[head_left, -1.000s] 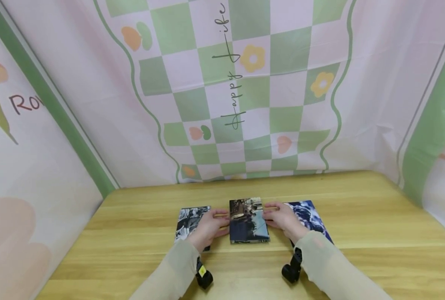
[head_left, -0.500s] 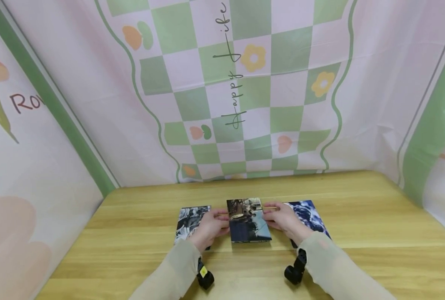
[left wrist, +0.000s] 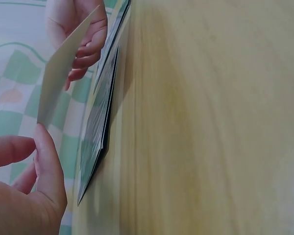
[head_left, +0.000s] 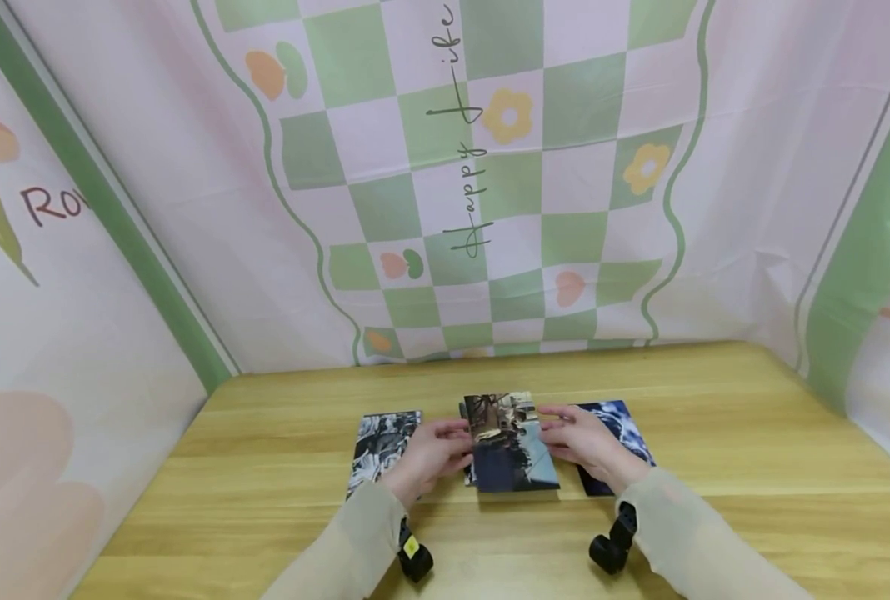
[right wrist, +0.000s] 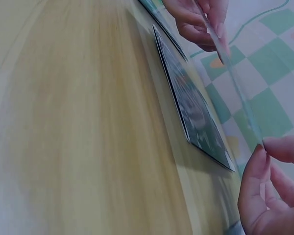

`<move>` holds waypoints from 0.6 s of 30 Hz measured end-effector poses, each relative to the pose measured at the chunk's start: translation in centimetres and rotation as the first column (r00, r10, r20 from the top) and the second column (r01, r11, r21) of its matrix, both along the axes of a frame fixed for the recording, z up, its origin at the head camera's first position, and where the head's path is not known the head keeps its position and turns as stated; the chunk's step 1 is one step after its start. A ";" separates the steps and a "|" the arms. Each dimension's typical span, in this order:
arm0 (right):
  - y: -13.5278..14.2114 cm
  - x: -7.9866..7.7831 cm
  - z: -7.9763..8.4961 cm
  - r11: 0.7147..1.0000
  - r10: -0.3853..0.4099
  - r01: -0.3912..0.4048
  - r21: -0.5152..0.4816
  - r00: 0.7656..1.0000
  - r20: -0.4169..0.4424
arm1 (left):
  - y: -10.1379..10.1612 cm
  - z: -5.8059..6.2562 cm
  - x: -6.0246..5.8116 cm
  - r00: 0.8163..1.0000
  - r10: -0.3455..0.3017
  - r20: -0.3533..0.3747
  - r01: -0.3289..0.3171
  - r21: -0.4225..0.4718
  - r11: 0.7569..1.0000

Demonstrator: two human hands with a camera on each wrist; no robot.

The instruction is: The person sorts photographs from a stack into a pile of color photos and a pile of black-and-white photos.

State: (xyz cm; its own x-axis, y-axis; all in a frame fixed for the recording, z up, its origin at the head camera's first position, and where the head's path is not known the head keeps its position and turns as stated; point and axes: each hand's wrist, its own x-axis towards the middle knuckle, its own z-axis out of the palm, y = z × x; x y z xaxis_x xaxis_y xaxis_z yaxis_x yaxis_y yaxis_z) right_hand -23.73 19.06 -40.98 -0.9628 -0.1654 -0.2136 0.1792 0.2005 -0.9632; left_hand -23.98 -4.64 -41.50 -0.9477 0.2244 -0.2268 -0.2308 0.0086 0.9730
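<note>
A picture card (head_left: 512,454), printed with a brown and blue scene, is held up between both hands over the middle of the table. My left hand (head_left: 432,457) pinches its left edge between thumb and fingers. At the opposite edge, my right hand (head_left: 586,443) pinches it the same way. The card's pale, plain back (left wrist: 59,81) shows in the left wrist view. Beneath it lies a dark-edged stack of picture cards (right wrist: 188,105), apart from the raised card and mostly covered by it in the head view.
Black-and-white picture cards (head_left: 381,442) lie to the left, partly behind the left hand. A blue-toned picture card (head_left: 619,421) lies on the right, partly behind the right hand. All rest on a wooden table (head_left: 287,467), with a patterned cloth (head_left: 460,317) hanging at its back.
Both hands have lifted the top picture card off the middle stack and shifted it slightly right and toward me. The left edge of the stack beneath has come into view.
</note>
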 end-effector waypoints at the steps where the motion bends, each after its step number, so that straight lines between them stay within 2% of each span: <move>1: 0.1 0.0 0.0 1.000 0.005 -0.005 0.008 1.000 -0.002 | 0.1 0.0 0.0 1.000 0.000 -0.002 0.000 0.002 1.000; 10: 1.7 0.3 0.3 0.997 0.039 -0.040 0.062 0.999 0.023 | 1.3 -0.1 0.5 1.000 0.004 0.006 -0.004 -0.006 1.000; 18: 4.0 0.4 0.6 0.997 0.045 -0.046 0.059 0.999 0.016 | 3.5 -0.1 0.7 1.000 0.007 -0.017 -0.007 -0.013 1.000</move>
